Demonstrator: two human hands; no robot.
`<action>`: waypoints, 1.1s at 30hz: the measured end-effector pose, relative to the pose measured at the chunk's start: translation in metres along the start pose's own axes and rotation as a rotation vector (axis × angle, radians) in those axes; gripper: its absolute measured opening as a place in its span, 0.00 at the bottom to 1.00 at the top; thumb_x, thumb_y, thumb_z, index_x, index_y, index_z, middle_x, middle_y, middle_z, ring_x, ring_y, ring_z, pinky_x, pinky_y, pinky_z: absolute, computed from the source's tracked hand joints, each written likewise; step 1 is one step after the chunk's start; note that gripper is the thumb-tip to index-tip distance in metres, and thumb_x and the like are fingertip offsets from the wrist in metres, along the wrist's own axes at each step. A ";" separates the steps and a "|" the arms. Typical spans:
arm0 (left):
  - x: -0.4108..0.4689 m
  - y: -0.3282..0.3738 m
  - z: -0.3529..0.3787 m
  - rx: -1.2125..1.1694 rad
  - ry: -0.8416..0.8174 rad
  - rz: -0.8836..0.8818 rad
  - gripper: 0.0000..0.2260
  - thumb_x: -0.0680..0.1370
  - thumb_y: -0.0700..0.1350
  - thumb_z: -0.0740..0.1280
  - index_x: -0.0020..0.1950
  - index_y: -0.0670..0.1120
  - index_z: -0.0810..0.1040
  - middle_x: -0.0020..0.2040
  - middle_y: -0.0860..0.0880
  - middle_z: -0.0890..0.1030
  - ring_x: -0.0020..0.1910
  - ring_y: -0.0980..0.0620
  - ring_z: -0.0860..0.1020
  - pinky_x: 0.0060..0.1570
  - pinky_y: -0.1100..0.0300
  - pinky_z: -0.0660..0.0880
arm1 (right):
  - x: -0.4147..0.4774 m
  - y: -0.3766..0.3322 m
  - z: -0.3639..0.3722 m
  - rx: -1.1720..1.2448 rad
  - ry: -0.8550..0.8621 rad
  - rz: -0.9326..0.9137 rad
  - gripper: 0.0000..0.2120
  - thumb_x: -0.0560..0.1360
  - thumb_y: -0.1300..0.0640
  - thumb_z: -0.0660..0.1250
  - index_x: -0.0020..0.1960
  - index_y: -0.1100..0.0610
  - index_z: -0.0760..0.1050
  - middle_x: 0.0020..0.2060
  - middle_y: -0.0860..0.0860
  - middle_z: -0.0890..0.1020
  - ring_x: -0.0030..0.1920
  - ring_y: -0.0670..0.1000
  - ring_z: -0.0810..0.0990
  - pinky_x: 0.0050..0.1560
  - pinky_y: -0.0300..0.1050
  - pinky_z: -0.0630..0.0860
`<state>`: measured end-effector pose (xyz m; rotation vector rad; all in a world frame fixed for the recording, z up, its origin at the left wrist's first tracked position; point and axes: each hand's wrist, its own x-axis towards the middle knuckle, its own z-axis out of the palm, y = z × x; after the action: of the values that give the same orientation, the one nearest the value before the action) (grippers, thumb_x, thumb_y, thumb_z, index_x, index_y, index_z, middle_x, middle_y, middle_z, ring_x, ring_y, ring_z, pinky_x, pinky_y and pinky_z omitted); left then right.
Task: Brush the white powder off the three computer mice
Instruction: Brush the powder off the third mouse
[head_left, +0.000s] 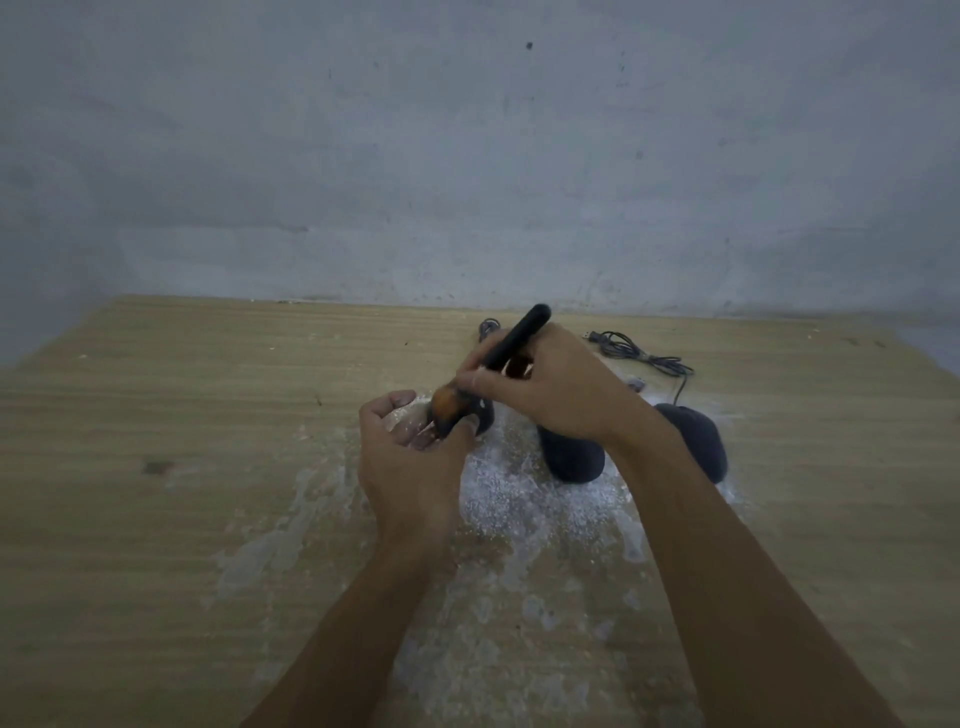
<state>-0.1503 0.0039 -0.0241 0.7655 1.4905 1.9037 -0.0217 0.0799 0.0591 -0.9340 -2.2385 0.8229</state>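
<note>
**Brush meets powdered mouse at a wooden desk**

A person's right hand (550, 395) grips a brush (511, 345) by its black handle, fingers curled round the shaft. The brush slants down to the left so that its orange-brown bristles touch the first mouse (480, 414). The left hand (410, 467) holds that dark mouse, with fingers and thumb curled around it from the left and from below. Most of the mouse is hidden behind the hand and the bristles, and whether it is lifted clear of the desk (156, 545) cannot be told.

To the right, a second mouse (571, 460) lies on the desk, partly hidden under the right wrist. A third mouse (698, 441) sits just beyond the right forearm, its cable (644, 358) running back in a loose tangle toward the grey wall (467, 156).

White powder (519, 512) is scattered over the desk between the forearms and around the mice, and it smears out to the left in pale streaks.
</note>
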 end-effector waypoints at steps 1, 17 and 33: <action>0.000 0.000 0.000 -0.027 -0.009 -0.023 0.25 0.67 0.35 0.81 0.56 0.51 0.73 0.45 0.50 0.84 0.39 0.62 0.85 0.35 0.72 0.77 | -0.003 0.001 0.002 -0.003 -0.059 0.009 0.04 0.77 0.53 0.72 0.47 0.50 0.86 0.39 0.44 0.86 0.42 0.42 0.83 0.40 0.34 0.78; -0.002 0.003 -0.010 -0.104 -0.081 -0.354 0.11 0.78 0.36 0.67 0.55 0.51 0.75 0.58 0.43 0.82 0.56 0.48 0.83 0.51 0.56 0.80 | -0.036 0.029 0.020 0.113 0.436 0.143 0.06 0.78 0.53 0.70 0.44 0.43 0.82 0.34 0.56 0.84 0.34 0.57 0.80 0.33 0.51 0.77; -0.012 0.007 -0.014 0.088 -0.151 -0.310 0.10 0.77 0.43 0.64 0.54 0.58 0.74 0.53 0.48 0.84 0.54 0.46 0.83 0.61 0.41 0.78 | -0.037 0.026 0.033 0.011 0.289 0.118 0.06 0.76 0.52 0.71 0.43 0.53 0.81 0.30 0.54 0.80 0.28 0.47 0.76 0.28 0.41 0.72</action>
<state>-0.1534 -0.0155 -0.0207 0.6574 1.5084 1.5269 -0.0121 0.0555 0.0096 -1.1128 -1.9440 0.7010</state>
